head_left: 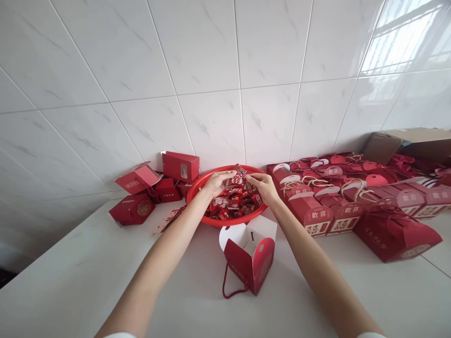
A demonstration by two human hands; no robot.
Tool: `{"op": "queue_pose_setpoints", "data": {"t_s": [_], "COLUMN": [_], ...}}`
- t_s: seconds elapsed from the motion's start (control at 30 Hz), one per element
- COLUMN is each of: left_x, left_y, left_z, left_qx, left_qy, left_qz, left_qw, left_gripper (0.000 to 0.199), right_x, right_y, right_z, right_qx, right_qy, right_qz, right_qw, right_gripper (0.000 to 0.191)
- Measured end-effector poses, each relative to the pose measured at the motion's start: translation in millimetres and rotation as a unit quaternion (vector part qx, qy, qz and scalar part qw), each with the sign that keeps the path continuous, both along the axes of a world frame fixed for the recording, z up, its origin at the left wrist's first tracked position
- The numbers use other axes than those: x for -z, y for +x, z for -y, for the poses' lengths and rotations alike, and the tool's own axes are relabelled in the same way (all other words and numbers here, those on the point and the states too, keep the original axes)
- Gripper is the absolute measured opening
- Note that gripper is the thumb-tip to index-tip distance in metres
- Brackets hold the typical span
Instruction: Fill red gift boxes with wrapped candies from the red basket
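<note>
Sweets (234,205) in shiny wrappers lie heaped in a red basin (220,222) in the head view, its raised rim presumably keeping them together. Over the heap, the left hand (219,183) and the right hand (263,185) are close together, each narrowed to a fingertip pinch on a red packet (237,180); holding from both sides probably steadies so small a thing. How firmly each presses, I cannot tell. An open box (238,263) stands just in front of the basin, between the forearms, within easy reach of either hand. Its flaps spread outward, leaving the mouth uncovered, and its cord (228,297) droops outside, clear of that mouth. Rope-handled boxes (319,215) sit packed in rows at the right, probably to save room; red cartons (134,184) lie loosely at the left.
</note>
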State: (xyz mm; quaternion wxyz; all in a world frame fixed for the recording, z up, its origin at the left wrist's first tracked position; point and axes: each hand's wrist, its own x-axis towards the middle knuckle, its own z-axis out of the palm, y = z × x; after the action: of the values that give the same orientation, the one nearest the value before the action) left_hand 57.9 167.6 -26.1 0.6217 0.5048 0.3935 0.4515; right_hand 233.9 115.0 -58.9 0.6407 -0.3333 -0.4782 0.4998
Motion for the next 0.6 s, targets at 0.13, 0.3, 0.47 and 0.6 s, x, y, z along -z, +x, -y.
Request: {"op": "queue_pose_setpoints", "data": {"t_s": [0.13,0.3,0.47,0.6], "left_x": [0.7,3.3,4.9,9.6], "left_y": [-2,2,8,7], "left_z": [2,9,11,4], "left_qx": [-0.011,-0.002,0.04,0.038], "left_qy": [0.025,0.107,0.161,0.145], "left_qz": [0.008,-0.053,-0.123,-0.114], "left_qw": [1.0,0.993,0.978,0.982], "left_gripper": [0.02,0.039,0.044,0.049], "right_x": [-1.6,-5.5,-8.9,-7.9], "right_y": [1,3,2,1], "right_z": [0,2,5,5], "right_qx": [-0.017,-0.049,-0.095,-0.105], "right_qy": [-0.006,-0.018,-0.011,-0.012], "right_qz": [-0.013,-0.027,-0.002,0.019], "right_qw": [1.0,0.998,0.995,0.994], "right_gripper": [0.037,0.036,0.034,0.034]}}
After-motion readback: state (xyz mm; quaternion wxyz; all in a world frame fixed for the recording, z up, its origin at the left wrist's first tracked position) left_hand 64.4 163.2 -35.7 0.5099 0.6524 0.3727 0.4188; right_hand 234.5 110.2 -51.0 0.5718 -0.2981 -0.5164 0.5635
